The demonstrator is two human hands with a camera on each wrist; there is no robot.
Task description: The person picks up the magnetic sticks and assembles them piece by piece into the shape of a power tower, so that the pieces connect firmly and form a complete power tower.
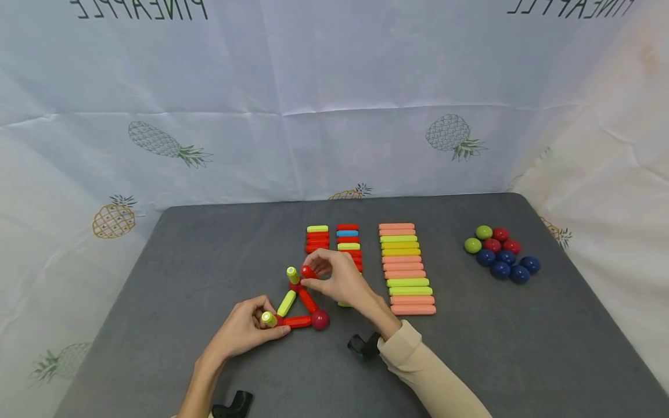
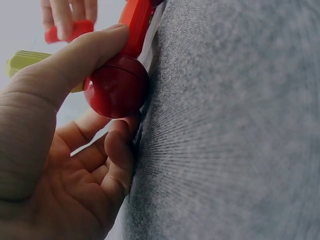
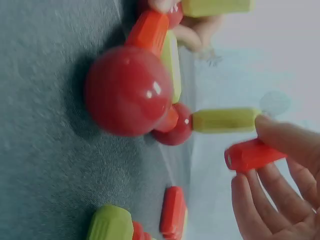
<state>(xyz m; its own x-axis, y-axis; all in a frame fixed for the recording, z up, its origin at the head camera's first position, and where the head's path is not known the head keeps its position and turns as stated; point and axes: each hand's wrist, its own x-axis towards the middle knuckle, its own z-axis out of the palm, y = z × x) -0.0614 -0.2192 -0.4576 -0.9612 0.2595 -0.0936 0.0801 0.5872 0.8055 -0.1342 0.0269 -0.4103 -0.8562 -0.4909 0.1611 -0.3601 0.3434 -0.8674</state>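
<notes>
A triangle of rods and red balls lies flat on the table. It has two red rods [image 1: 298,321], a yellow-green rod [image 1: 286,303] and a bare front-right ball [image 1: 320,319]. Yellow-green rods stand upright on the other two balls, one at the back [image 1: 292,275] and one at the left [image 1: 269,319]. My left hand [image 1: 244,326] grips the left corner, thumb along the red rod and fingers around the red ball [image 2: 117,87]. Between thumb and fingers my right hand [image 1: 340,277] pinches a loose red rod [image 3: 252,154], held in the air near the back upright rod.
Behind and right of my right hand lie two columns of short rods [image 1: 317,238], partly covered by it. A column of longer salmon and yellow rods [image 1: 407,274] lies farther right. Green, red and blue balls [image 1: 500,270] cluster at the right. A pineapple-print cloth [image 1: 334,151] hangs behind.
</notes>
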